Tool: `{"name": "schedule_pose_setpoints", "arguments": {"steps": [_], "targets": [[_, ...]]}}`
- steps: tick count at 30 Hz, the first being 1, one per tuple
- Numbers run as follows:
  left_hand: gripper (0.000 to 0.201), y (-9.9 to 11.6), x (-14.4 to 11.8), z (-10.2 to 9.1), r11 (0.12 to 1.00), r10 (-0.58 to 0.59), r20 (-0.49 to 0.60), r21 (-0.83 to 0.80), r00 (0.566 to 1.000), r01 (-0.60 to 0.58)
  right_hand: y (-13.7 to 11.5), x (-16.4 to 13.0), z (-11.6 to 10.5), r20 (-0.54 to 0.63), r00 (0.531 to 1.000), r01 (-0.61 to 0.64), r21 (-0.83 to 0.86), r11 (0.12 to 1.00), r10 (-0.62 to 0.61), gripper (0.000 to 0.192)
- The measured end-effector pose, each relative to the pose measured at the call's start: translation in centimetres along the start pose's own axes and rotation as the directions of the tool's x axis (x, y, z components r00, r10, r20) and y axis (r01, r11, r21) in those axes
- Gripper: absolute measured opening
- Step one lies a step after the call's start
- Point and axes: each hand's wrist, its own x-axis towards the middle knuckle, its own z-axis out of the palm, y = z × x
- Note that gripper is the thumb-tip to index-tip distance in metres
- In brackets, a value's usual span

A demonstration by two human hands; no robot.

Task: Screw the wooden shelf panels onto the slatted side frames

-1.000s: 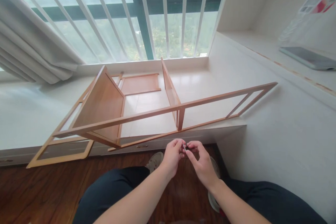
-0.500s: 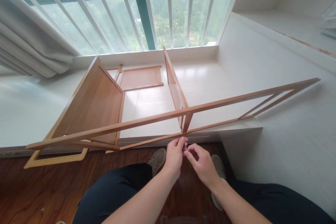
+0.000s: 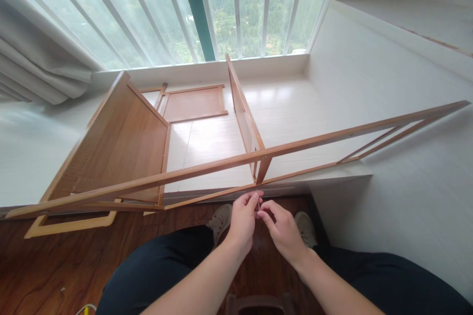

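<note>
Just below the lower rail of a wooden frame (image 3: 207,196), both my hands meet at a thin metal rod (image 3: 259,205) that resembles a hex key. My left hand (image 3: 244,216) pinches around its upper end, its fingertips close under the rail where an upright panel (image 3: 244,103) joins. Thumb and forefinger of my right hand (image 3: 281,226) close on the rod's lower part. The rod's tip is hidden by my fingers. The frame's upper rail (image 3: 207,167) runs across in front, with a bolt hole at the panel's edge. A larger wooden panel (image 3: 121,152) stands tilted at the left.
A flat wooden panel piece (image 3: 195,103) lies on the white window ledge (image 3: 288,108). A pale wooden loop (image 3: 70,226) juts out at lower left. White bars (image 3: 236,10) guard the window, and a curtain (image 3: 37,49) hangs left. Below me is a dark wooden floor (image 3: 48,266).
The view has tipped slightly down and shifted closer to the frame. My hands keep their pinch on the rod below the lower rail, with little change in position.
</note>
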Motion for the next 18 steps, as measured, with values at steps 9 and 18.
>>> {"name": "schedule_pose_setpoints", "arguments": {"steps": [9, 18], "targets": [[0.054, 0.21, 0.26, 0.26, 0.997, -0.044, 0.009, -0.070, 0.999, 0.044, -0.03, 0.21, -0.12, -0.008, 1.000, 0.005, 0.029, 1.000, -0.005, 0.020], [0.055, 0.42, 0.22, 0.21, 0.993, -0.056, 0.018, -0.104, 0.998, 0.058, -0.22, 0.22, -0.34, -0.029, 0.999, 0.039, 0.017, 0.999, -0.038, 0.018]]}}
